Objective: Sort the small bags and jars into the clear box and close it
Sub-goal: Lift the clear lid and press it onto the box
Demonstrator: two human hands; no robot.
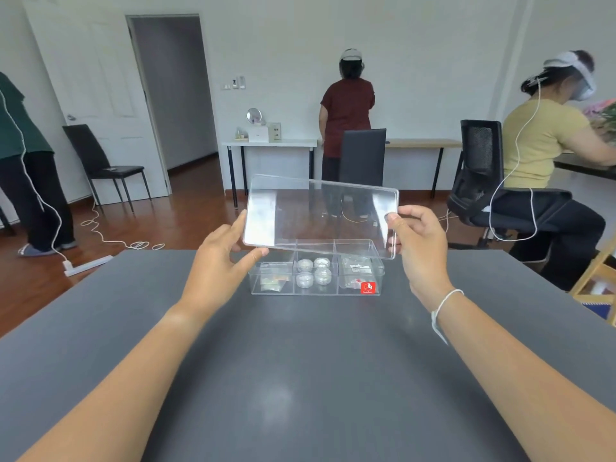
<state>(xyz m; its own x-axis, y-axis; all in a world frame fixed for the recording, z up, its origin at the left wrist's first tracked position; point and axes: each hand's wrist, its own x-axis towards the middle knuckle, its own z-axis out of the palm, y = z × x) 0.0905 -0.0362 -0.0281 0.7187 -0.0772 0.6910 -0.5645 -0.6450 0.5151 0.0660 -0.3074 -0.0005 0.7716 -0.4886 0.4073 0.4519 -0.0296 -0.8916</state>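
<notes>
Grey table point(300, 361) below, the box point(316, 278) sits filled and open. My left hand point(220, 258) and right hand point(420, 248) pinch the lid point(320, 215) by its short ends; I'd level it, square the corners over the rim, then lower.

Both bare forearms reach forward and converge slightly, the hands raised level with each other and well apart. The left hand point(221, 253) is turned palm inward, its fingers stretched forward and its thumb angled out below them toward the other hand, pinching a thin edge between them. The right hand point(418, 243) mirrors it with fingers curled inward and its thumb on top near the far fingertips, and a white string bracelet point(443, 306) circles the wrist just behind it.
</notes>
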